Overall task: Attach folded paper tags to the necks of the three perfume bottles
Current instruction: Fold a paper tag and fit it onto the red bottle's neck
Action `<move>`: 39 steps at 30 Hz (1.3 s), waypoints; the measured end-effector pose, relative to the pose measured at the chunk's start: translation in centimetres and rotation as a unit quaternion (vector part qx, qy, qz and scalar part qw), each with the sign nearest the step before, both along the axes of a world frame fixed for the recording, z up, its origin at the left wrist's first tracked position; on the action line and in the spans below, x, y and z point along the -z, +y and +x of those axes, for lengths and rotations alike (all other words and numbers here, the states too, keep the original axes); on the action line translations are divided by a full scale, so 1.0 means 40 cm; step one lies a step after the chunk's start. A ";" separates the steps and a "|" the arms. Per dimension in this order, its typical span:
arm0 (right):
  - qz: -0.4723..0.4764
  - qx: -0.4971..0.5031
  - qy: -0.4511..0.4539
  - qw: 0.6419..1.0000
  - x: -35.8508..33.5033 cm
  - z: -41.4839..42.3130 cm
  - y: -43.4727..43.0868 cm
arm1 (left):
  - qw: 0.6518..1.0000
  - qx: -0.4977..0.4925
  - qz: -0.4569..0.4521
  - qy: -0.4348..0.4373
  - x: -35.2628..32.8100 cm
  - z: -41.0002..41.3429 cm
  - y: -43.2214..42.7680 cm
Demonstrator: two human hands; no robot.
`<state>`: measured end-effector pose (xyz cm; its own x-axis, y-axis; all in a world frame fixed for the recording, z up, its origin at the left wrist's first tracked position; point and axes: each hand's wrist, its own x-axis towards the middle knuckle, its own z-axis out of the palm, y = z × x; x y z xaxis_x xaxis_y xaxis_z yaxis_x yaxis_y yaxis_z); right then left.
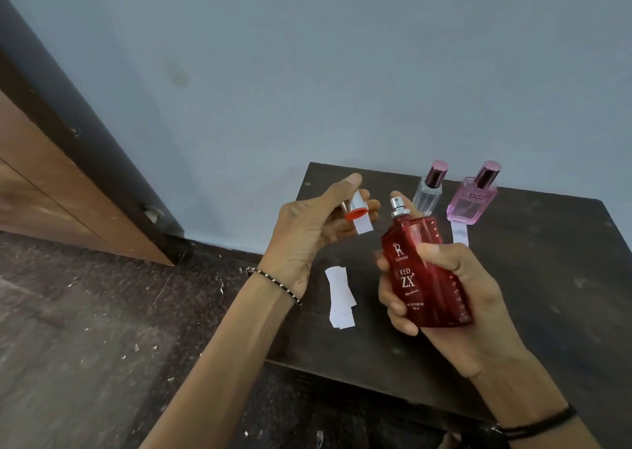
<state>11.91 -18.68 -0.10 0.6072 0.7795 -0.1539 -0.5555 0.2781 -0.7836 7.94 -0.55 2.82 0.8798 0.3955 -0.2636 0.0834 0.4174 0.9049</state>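
Perfume bottles are the matter here, and the red bottle (420, 274) is the one in hand: the right hand (441, 291) wraps its fingers round the body and holds it upright above the table, its cap off so that the silver sprayer (398, 205) and bare neck stand clear, presumably so a tag can go on. The left hand (318, 222) is closed around the removed cap (355, 209), silver with a red inner rim, and a white paper strip (363, 224) hangs from the same pinch, kept close to the neck it seems meant for. Behind, the clear bottle (428, 192) and the pink bottle (473, 198) stand capped near the wall, side by side; a white tag (459, 231) lies in front of the pink one, though whether it is fixed to the neck cannot be told. More folded paper (340, 296) lies flat on the table by the left wrist, within easy reach. The dark wooden table (547, 277) is scuffed and sits against a pale blue wall (342, 72); to the left, a brown door (51, 192) meets a speckled, littered floor (85, 329).
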 end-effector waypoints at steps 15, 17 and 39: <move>-0.388 0.229 -0.571 0.686 0.022 -0.022 0.016 | 0.997 0.048 0.058 0.033 0.011 0.002 0.002; -0.396 0.237 -0.593 0.660 0.023 -0.023 0.015 | 0.994 0.038 0.093 0.040 0.012 0.001 0.002; -0.510 0.189 -0.604 0.582 0.036 -0.023 0.024 | 0.996 0.080 -0.043 0.025 0.019 0.003 0.000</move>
<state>11.01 -17.73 -1.54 0.8508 0.4324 0.2988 0.5232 -0.7503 -0.4040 8.08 -0.57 2.05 0.9149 0.2251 -0.3351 0.1988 0.4713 0.8593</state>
